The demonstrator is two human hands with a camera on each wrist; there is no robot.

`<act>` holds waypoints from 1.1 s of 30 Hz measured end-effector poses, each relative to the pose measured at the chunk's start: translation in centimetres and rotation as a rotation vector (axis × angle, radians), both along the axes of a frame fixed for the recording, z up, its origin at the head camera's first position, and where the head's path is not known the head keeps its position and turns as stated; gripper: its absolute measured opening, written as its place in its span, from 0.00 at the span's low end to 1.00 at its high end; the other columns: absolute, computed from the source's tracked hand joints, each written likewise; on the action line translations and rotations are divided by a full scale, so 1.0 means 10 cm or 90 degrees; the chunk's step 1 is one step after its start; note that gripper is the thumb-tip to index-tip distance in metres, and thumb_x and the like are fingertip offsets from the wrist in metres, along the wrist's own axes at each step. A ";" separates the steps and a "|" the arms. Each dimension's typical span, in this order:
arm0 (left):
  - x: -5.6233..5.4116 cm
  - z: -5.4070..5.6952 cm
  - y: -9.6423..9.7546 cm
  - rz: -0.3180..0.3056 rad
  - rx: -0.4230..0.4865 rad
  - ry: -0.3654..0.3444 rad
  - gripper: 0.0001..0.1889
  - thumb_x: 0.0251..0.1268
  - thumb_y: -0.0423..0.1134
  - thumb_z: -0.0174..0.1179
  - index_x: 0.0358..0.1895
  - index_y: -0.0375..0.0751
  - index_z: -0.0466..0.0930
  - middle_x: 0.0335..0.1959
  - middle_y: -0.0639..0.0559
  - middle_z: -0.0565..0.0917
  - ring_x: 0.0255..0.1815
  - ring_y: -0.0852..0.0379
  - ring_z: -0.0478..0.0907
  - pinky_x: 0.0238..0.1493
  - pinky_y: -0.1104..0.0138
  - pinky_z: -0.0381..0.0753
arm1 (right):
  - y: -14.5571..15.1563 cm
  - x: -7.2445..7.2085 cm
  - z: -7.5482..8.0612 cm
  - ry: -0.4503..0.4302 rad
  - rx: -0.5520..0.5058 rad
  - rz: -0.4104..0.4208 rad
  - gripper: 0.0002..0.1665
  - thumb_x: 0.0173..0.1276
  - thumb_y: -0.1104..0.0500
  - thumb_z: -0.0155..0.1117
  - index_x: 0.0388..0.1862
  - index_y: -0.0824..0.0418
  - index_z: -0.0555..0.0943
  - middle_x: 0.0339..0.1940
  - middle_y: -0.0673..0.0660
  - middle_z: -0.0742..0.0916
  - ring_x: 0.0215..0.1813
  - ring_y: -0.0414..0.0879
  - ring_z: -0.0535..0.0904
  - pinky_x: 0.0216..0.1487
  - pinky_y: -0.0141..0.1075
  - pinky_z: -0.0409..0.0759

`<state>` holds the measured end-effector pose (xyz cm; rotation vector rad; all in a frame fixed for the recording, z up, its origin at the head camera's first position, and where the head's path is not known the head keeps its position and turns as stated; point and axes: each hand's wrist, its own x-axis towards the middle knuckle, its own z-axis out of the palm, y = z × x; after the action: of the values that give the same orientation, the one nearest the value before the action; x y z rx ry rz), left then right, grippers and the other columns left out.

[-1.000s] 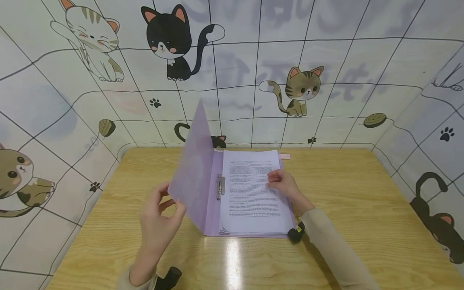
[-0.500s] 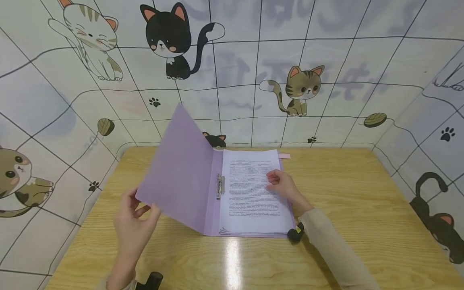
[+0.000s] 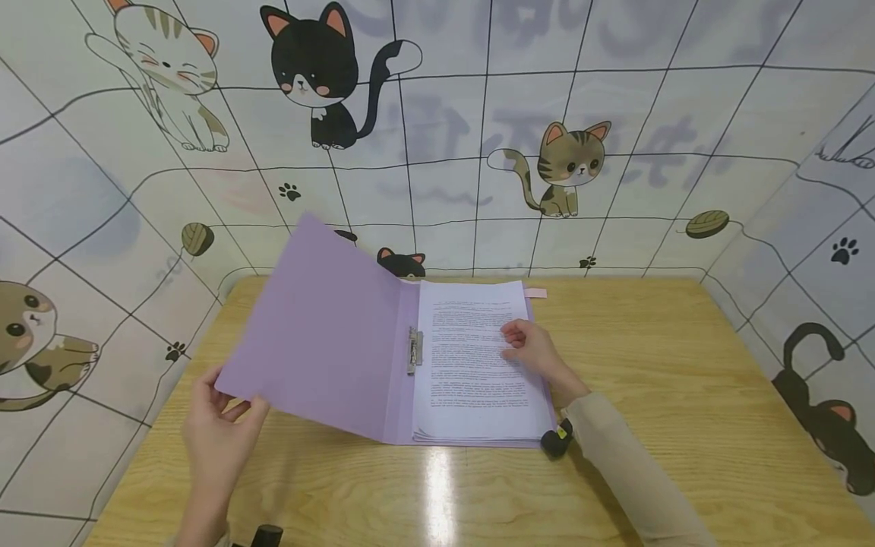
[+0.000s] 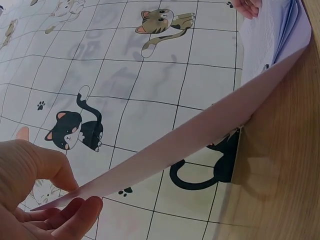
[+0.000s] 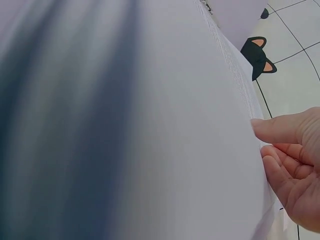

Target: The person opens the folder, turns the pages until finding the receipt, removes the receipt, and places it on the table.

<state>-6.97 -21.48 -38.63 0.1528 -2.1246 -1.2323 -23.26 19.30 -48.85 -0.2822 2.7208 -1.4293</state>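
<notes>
Pinching purple cover by its outer corner, left hand, right hand relaxed at printed pages, roomy tabletop rightward.

the folder's purple cover has swung left and lower, from nearly upright a second ago to a broad lean, baring far more of its inner face; the left grip has travelled left and down with it; the black wrist device now sits lower and further left; the wall's curled black tail is mostly covered, while more of a black cat's head shows
</notes>
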 end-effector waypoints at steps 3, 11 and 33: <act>0.01 -0.03 -0.05 0.026 0.013 -0.047 0.28 0.46 0.17 0.56 0.56 0.24 0.66 0.42 0.54 0.74 0.33 0.71 0.73 0.33 0.84 0.74 | -0.01 0.01 0.01 0.002 0.002 0.002 0.20 0.51 0.73 0.68 0.45 0.71 0.76 0.40 0.63 0.81 0.42 0.53 0.77 0.47 0.44 0.75; 0.03 -0.14 -0.21 0.059 0.010 -0.124 0.30 0.45 0.19 0.57 0.59 0.25 0.66 0.45 0.44 0.74 0.33 0.74 0.69 0.33 0.86 0.72 | -0.01 0.02 0.00 0.005 -0.001 0.006 0.20 0.52 0.74 0.68 0.45 0.71 0.76 0.41 0.63 0.81 0.42 0.53 0.76 0.47 0.43 0.74; -0.02 -0.65 -0.63 0.046 -0.150 -0.386 0.37 0.45 0.32 0.66 0.56 0.11 0.61 0.49 0.18 0.63 0.50 0.26 0.61 0.52 0.39 0.62 | -0.01 0.03 0.02 0.009 -0.002 0.005 0.19 0.52 0.73 0.68 0.45 0.71 0.76 0.41 0.64 0.81 0.42 0.54 0.76 0.48 0.45 0.75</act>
<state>-7.21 -27.83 -45.17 0.5507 -2.7320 -0.9570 -22.95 19.25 -48.69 -0.3033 2.7262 -1.4344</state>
